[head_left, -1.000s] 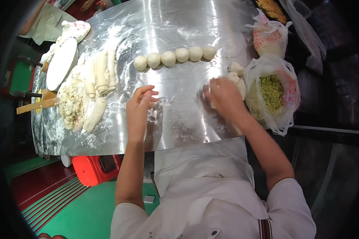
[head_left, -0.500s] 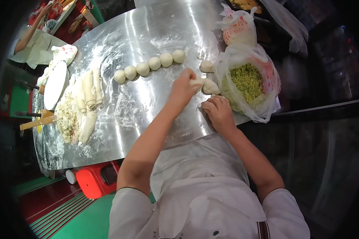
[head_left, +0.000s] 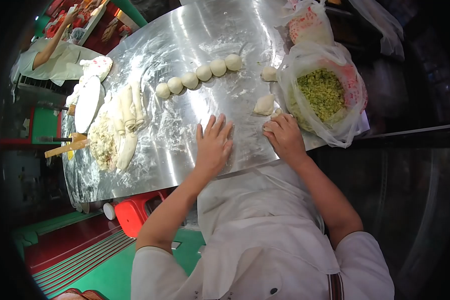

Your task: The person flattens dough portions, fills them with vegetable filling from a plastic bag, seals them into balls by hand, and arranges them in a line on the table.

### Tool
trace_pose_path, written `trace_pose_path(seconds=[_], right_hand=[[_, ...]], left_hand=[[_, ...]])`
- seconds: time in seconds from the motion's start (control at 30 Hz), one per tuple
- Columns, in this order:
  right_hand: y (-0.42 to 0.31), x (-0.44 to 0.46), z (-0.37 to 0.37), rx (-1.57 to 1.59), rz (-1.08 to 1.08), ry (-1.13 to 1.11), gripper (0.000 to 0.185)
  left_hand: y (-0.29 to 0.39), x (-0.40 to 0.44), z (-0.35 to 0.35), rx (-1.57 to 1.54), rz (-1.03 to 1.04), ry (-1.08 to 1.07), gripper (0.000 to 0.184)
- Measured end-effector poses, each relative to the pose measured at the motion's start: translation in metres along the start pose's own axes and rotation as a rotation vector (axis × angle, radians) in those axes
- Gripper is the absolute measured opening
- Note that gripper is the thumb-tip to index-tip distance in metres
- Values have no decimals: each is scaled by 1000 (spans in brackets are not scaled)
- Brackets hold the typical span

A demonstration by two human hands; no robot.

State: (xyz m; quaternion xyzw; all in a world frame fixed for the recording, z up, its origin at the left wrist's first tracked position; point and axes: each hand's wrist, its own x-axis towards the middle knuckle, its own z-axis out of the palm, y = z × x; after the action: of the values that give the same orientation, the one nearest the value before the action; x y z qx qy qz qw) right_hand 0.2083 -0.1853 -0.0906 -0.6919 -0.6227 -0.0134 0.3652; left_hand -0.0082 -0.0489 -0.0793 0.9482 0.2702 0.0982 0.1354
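Drawn back from the irregular off-white dough lump [head_left: 264, 105] since the earlier frame, the bare left hand [head_left: 213, 145] spreads its fingers over the floury, shiny steel table [head_left: 245, 102]. Curled, the bare right hand [head_left: 286, 134] touches a small pale dough piece [head_left: 275, 114] beside that lump; whether it grips, I cannot tell. Six round off-white dough balls [head_left: 203, 73] line up beyond, left of the translucent plastic bag [head_left: 349, 128].
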Motion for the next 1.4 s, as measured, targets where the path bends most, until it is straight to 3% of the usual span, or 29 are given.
trace_pose_path(seconds=[0.03, 0.43, 0.57, 0.63, 0.7, 0.77, 0.9, 1.0, 1.07, 1.13, 1.2, 1.27, 1.37, 1.4], right_hand=[[0, 0, 0, 4, -8, 15, 20], [-3, -1, 3, -138, -44, 47, 23], [-22, 30, -41, -129, -103, 123, 22], [4, 46, -77, -237, -38, 131, 17], [51, 57, -105, -229, 256, -47, 22], [105, 62, -117, -441, 469, -335, 30], [101, 72, -129, -562, 428, -431, 34], [91, 71, -118, -576, 408, -539, 41], [95, 66, -112, -346, 466, -458, 47], [83, 65, -114, -414, 490, -445, 48], [72, 62, -108, -479, 520, -422, 50], [73, 51, -91, -505, 398, -415, 52], [78, 46, -76, -395, 425, -298, 47], [86, 45, -76, -463, 256, -331, 44]], left_hand=[[8, 9, 8, 182, -7, -10, 56], [15, 53, 19, 197, -88, 6, 65], [7, 52, 13, 125, -90, -6, 67], [-12, 46, 15, -271, -133, -82, 68], [-6, 29, -3, -290, -35, 23, 64], [8, 14, -25, -117, -256, -83, 53], [4, 8, -31, -102, -302, -87, 41], [10, 11, -37, -281, -413, 1, 33], [21, 34, -51, -722, -652, 45, 29], [33, 57, -45, -1311, -502, 175, 34], [73, 88, -61, -1544, -367, 77, 45], [104, 121, -58, -1710, -203, -107, 49], [145, 169, -34, -1716, -161, -191, 44], [156, 182, -27, -1744, -129, -258, 39]])
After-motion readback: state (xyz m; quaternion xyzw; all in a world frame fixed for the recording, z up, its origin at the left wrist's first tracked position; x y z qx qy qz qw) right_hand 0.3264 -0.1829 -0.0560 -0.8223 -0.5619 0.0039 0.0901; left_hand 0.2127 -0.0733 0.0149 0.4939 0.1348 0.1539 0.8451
